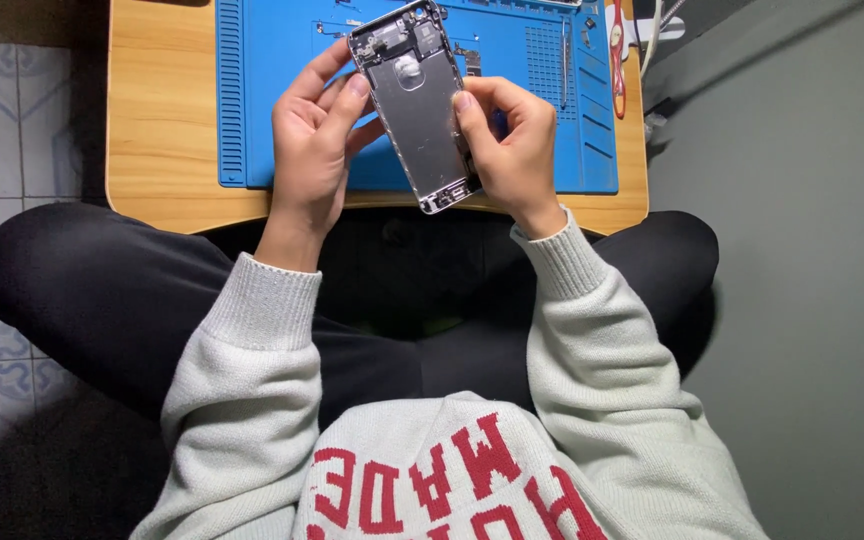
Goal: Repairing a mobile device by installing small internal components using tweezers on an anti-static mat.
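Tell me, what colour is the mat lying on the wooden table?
The mat is bright blue, seen best in the head view, under the opened phone shell.

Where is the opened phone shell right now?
In the head view, the phone shell sits top centre, held between the left hand and right hand above the blue mat.

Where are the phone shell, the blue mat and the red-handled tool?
phone shell (pixel 419 120), head view, bare metal middle of its inside.
blue mat (pixel 272 60), head view, flat left part.
red-handled tool (pixel 617 60), head view, its red handle.
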